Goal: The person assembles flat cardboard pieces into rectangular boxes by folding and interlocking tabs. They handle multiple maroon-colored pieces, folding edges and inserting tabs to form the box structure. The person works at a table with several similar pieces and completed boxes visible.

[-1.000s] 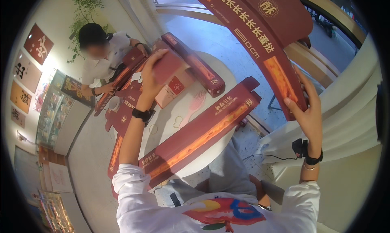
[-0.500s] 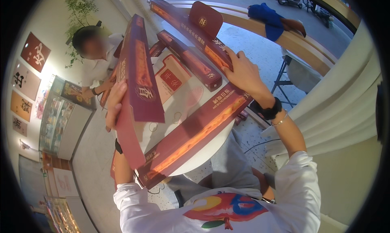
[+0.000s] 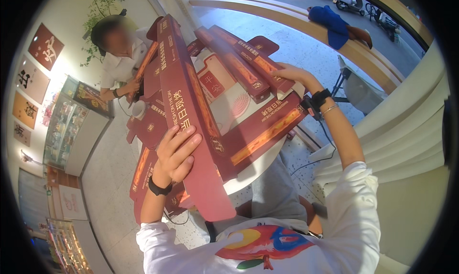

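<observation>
- Leftwards, a glass-fronted display case (image 3: 64, 123) stands by the wall, smooth and shiny.
- A co-worker (image 3: 114, 49) in a white shirt holds a slim carton (image 3: 146, 66).
- Nearer me sit a round white cup (image 3: 138, 109) and folded dark-red cardboard (image 3: 149, 126).
- My left hand (image 3: 177, 154) holds a long, sharp-edged box (image 3: 174, 78) of satiny card, fingers bent over its printed face, thumb hidden; its plain rounded flap (image 3: 210, 192) points towards me.
- Beyond it lie a pale card (image 3: 216, 80) with a red square, a closed oblong box (image 3: 236, 66) and a pink, bristly hairbrush (image 3: 240, 105), on the curved white table (image 3: 239, 181).
- Across the near edge, a flattish box (image 3: 270, 135) shows an orange strip.
- My right hand (image 3: 294, 76) grips the near end of another long box (image 3: 265, 66), its round-cornered flap (image 3: 264, 44) sticking out.
- Rightmost hangs a softly pleated cream curtain (image 3: 382, 130).
</observation>
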`<state>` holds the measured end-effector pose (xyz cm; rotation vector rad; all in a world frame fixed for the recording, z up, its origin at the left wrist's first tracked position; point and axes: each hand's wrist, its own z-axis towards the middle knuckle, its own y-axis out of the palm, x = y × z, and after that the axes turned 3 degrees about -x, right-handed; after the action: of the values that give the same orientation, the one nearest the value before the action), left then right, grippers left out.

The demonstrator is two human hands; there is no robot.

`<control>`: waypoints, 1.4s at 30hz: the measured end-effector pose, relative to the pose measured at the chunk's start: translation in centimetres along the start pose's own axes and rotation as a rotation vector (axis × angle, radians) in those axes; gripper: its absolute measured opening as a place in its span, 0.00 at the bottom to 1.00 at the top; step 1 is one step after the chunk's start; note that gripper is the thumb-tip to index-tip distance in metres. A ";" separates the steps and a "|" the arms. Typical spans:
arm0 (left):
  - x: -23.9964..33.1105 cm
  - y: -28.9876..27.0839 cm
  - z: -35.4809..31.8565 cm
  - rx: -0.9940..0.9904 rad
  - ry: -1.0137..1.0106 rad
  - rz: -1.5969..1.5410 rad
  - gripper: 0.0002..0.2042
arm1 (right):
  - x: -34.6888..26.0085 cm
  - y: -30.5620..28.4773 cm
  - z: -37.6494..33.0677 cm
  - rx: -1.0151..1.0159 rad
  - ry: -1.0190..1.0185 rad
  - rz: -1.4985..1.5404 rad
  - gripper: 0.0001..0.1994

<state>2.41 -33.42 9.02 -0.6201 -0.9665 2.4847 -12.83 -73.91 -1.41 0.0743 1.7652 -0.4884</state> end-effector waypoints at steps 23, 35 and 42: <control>1.6 8.8 3.7 0.109 0.367 0.134 0.12 | -11.1 11.8 -13.6 -0.094 -0.325 0.335 0.41; 2.6 5.4 1.9 -0.287 -0.303 0.139 0.26 | -9.7 1.0 -7.9 0.180 -0.033 0.530 0.15; 5.2 2.8 -1.0 -0.433 -0.448 0.060 0.30 | -3.7 -1.8 -0.4 0.063 0.113 0.558 0.24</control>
<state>-1.89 -32.12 5.06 -0.2093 -1.7023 2.5325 -12.82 -74.60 2.67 0.6312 1.7430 -0.1330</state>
